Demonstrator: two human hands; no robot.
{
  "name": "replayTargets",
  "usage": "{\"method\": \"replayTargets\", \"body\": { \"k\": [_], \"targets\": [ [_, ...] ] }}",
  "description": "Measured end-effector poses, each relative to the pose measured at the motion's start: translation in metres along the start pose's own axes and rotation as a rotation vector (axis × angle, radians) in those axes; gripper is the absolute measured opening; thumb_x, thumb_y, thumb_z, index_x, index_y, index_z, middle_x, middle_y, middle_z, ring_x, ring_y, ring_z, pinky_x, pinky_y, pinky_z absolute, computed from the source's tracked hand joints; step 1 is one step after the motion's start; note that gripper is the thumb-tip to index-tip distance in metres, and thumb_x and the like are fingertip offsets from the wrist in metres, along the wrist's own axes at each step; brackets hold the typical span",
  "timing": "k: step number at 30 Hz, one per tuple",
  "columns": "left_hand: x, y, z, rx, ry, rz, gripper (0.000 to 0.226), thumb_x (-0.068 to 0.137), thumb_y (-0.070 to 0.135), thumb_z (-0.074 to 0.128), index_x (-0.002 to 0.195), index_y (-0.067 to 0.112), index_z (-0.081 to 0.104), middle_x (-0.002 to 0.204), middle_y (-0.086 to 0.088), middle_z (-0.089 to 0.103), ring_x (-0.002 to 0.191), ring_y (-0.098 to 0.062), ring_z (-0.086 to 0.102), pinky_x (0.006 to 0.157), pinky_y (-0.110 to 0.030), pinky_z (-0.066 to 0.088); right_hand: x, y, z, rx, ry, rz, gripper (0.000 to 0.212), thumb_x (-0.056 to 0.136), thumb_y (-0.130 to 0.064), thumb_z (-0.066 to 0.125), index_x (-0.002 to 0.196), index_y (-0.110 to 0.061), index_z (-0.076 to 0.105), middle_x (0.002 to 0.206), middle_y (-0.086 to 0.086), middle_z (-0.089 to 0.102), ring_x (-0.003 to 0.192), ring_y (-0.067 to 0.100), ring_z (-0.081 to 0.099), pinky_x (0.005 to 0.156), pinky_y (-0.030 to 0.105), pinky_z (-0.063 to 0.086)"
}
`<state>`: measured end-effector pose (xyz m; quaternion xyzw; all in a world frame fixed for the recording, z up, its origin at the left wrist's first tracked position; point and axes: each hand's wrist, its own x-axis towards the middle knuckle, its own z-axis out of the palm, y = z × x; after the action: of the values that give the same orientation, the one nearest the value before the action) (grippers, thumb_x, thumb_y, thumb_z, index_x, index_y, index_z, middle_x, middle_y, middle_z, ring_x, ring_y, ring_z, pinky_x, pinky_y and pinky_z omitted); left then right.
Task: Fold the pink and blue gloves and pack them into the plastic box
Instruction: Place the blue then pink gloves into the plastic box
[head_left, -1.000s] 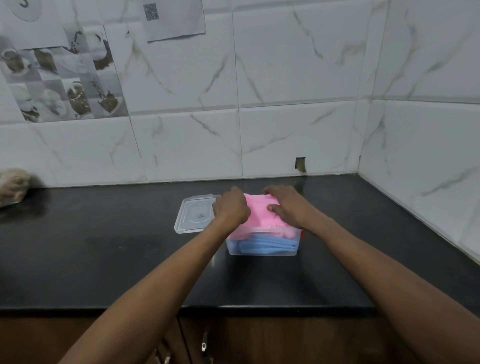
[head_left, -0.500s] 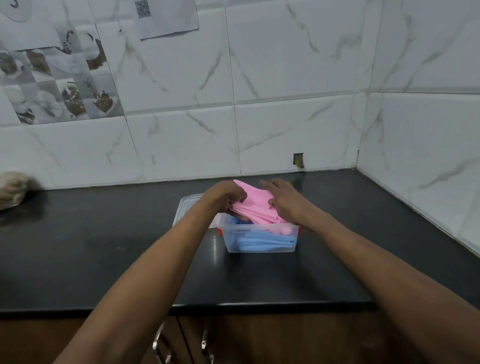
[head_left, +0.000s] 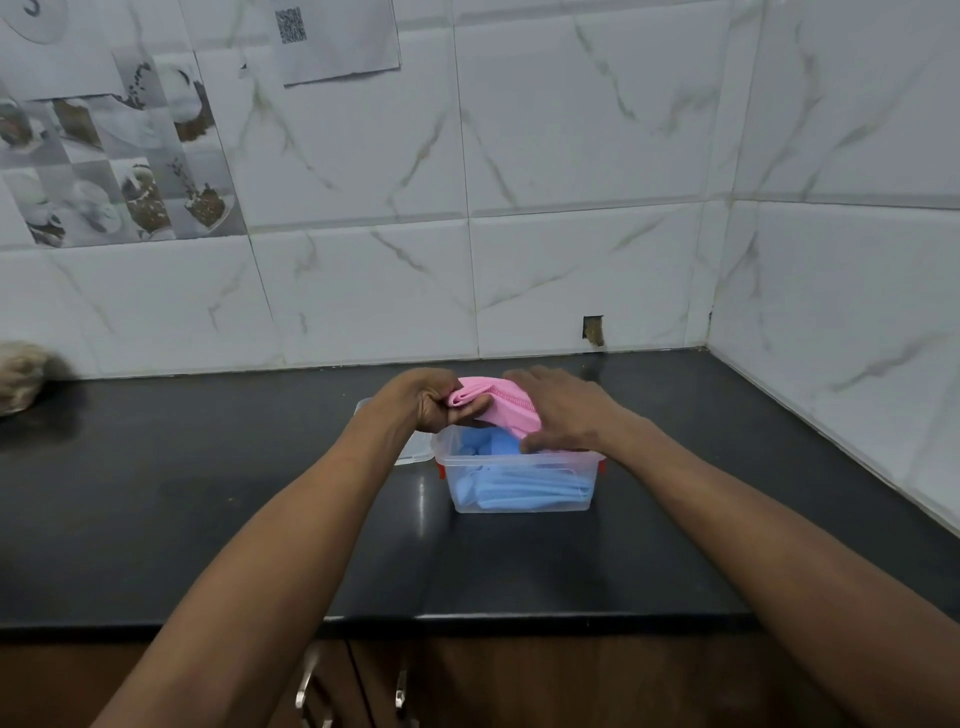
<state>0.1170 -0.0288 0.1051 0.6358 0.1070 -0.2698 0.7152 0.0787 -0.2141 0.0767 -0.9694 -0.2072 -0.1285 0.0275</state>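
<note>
A clear plastic box (head_left: 522, 504) with red clips stands on the black counter. Folded blue gloves (head_left: 524, 483) lie inside it. A folded pink glove (head_left: 506, 405) is held tilted just above the box's back rim. My left hand (head_left: 431, 402) grips its left end in a closed fist. My right hand (head_left: 563, 415) lies flat over the glove's right side with its fingertips at the box's rim. The glove's right part is hidden under that hand.
The box's clear lid (head_left: 413, 449) lies on the counter (head_left: 208, 519) just left of the box, mostly hidden by my left wrist. A brownish bundle (head_left: 21, 374) sits at the far left by the tiled wall. Cabinet handles (head_left: 306, 686) show below the counter's front edge.
The pink glove, pressed flat on the box a second ago, has been lifted at its left end and bunched into a smaller fold. The blue gloves below now show.
</note>
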Motion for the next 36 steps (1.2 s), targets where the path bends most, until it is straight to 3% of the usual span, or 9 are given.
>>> {"method": "replayTargets", "body": {
  "k": [3,6,10,15,19,23,27,32,36],
  "targets": [
    [0.001,-0.002,0.0,0.096,0.044,0.01,0.03,0.097,-0.013,0.028,0.089,-0.009,0.057,0.072,-0.027,0.066,0.05,-0.035,0.069,0.038,-0.026,0.054,-0.002,0.006,-0.007,-0.156,-0.019,-0.055,0.052,0.084,-0.03,0.066,0.13,-0.025,0.044,0.116,0.004,0.06,0.094,0.02,0.054,0.064,0.023,0.035],
    [-0.001,-0.004,0.01,0.488,0.167,0.043,0.015,0.094,-0.007,0.043,0.105,-0.008,0.054,0.091,-0.025,0.066,0.066,-0.031,0.071,0.063,-0.034,0.062,-0.008,0.001,-0.008,-0.246,-0.055,-0.163,0.027,0.088,-0.012,0.057,0.112,-0.024,0.054,0.099,0.003,0.063,0.08,0.02,0.053,0.056,0.025,0.033],
    [-0.007,-0.011,0.03,1.3,0.44,0.251,0.031,0.089,0.02,0.064,0.114,0.003,0.067,0.111,-0.013,0.067,0.1,-0.027,0.066,0.083,-0.03,0.052,-0.005,0.003,-0.004,-0.215,-0.129,-0.177,0.023,0.089,-0.008,0.052,0.103,-0.026,0.059,0.091,0.001,0.065,0.083,0.023,0.057,0.06,0.028,0.036],
    [-0.004,-0.017,0.035,1.436,0.665,0.563,0.041,0.08,0.016,0.077,0.117,0.006,0.061,0.122,-0.014,0.059,0.108,-0.03,0.063,0.085,-0.034,0.051,0.0,0.0,-0.009,-0.144,-0.312,-0.125,0.036,0.091,-0.006,0.054,0.122,-0.024,0.061,0.098,0.001,0.065,0.089,0.023,0.059,0.062,0.026,0.037],
    [-0.013,-0.009,0.021,1.629,0.349,0.635,0.041,0.086,0.02,0.072,0.125,0.011,0.065,0.129,-0.01,0.059,0.117,-0.026,0.056,0.096,-0.032,0.044,0.004,0.001,-0.006,-0.105,-0.349,-0.078,0.014,0.089,-0.006,0.056,0.094,-0.018,0.061,0.083,-0.004,0.057,0.083,0.022,0.056,0.058,0.024,0.038],
    [-0.011,-0.004,-0.009,1.612,0.125,0.498,0.046,0.091,0.03,0.066,0.135,0.019,0.058,0.14,-0.003,0.053,0.124,-0.022,0.051,0.104,-0.034,0.041,-0.004,0.014,-0.034,0.235,-0.528,0.067,0.055,0.083,0.002,0.058,0.133,-0.022,0.053,0.117,-0.006,0.054,0.113,0.022,0.055,0.09,0.031,0.047],
    [-0.009,0.013,-0.026,1.508,0.01,0.503,0.051,0.087,0.036,0.071,0.135,0.027,0.058,0.141,0.003,0.052,0.129,-0.017,0.047,0.107,-0.034,0.036,-0.004,0.031,-0.061,0.549,-0.179,0.166,0.035,0.086,-0.004,0.056,0.117,-0.016,0.067,0.114,0.002,0.068,0.1,0.021,0.067,0.09,0.041,0.056],
    [0.007,0.015,-0.008,1.808,-0.007,0.391,0.055,0.081,0.038,0.075,0.133,0.028,0.059,0.145,0.006,0.049,0.131,-0.021,0.046,0.112,-0.042,0.034,0.004,0.01,-0.032,0.228,-0.384,0.13,0.054,0.088,-0.043,0.065,0.137,-0.02,0.054,0.132,0.003,0.059,0.11,0.021,0.059,0.092,0.032,0.047],
    [0.017,0.008,-0.002,1.905,0.038,0.364,0.061,0.076,0.044,0.078,0.132,0.028,0.059,0.137,0.004,0.056,0.122,-0.022,0.051,0.106,-0.038,0.041,0.007,0.007,-0.012,0.127,-0.382,0.17,0.067,0.084,-0.043,0.07,0.143,-0.022,0.047,0.141,0.001,0.051,0.12,0.023,0.053,0.096,0.031,0.042]
  ]
}}
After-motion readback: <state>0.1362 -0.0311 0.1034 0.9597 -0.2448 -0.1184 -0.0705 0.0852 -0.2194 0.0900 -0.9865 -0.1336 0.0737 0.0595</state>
